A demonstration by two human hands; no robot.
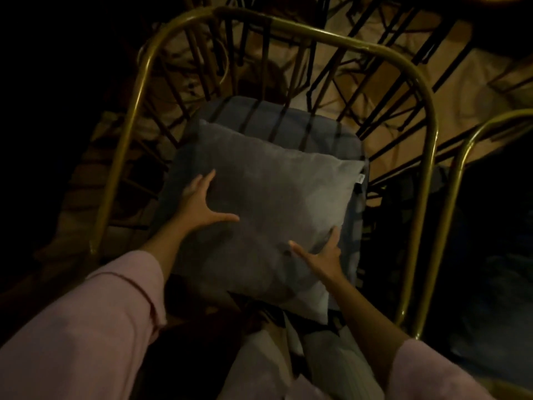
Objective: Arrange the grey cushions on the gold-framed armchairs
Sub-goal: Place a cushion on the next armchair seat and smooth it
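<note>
Dim armchair [415, 90] — plump grey cushion [268, 203]

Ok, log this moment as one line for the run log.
step: placing cushion | left hand: flat on grey cushion | right hand: at its right edge | cushion: on seat pad of gold-framed armchair

The gold rail [317, 34] of the armchair loops around the seat on the left, far and right sides, and dark slanted bars [291, 67] below it close those 3 sides. The near side is open, and both arms come in there. A grey cushion [268, 215] covers most of the seat pad [291, 122], leaving a bare strip at the far end. A second gold frame [461, 157] stands just right, narrowing that gap.
</note>
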